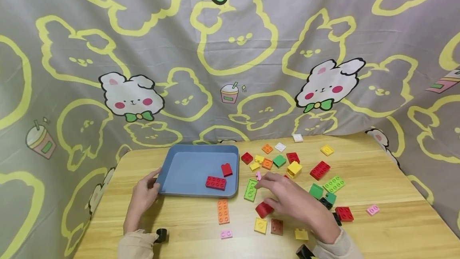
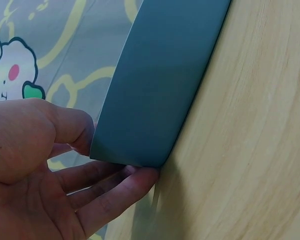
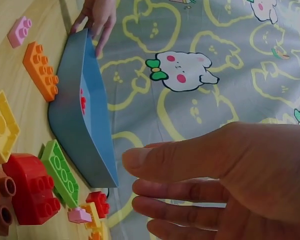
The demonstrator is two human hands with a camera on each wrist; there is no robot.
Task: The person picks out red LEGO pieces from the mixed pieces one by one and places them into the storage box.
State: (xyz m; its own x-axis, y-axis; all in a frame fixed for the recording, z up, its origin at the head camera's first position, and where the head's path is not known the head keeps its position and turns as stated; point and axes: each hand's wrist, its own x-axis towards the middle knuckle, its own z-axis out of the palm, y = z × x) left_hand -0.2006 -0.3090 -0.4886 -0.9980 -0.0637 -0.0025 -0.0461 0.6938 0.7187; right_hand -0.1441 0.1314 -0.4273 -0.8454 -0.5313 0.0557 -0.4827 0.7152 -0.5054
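My left hand (image 1: 144, 191) holds the left end of a shallow blue tray (image 1: 179, 194). In the left wrist view, its thumb is at the rim and its fingers touch the tray's outer wall (image 2: 155, 90). Inside the tray lie a long red brick (image 1: 215, 183) and a smaller red brick (image 1: 226, 169). My right hand (image 1: 287, 197) hovers over loose bricks right of the tray, fingers loosely bent. Nothing is between its thumb and fingers in the right wrist view. Nearest to it are a light green brick (image 1: 250, 190), a curved red brick (image 1: 264, 210) and a small pink brick (image 1: 258, 175).
An orange brick (image 1: 223, 212) and a pink brick (image 1: 226, 234) lie before the tray. Several red, yellow, green, white and black bricks spread to the right, among them a red brick (image 1: 320, 170). A patterned curtain (image 1: 251, 71) hangs behind the wooden table (image 1: 194, 227).
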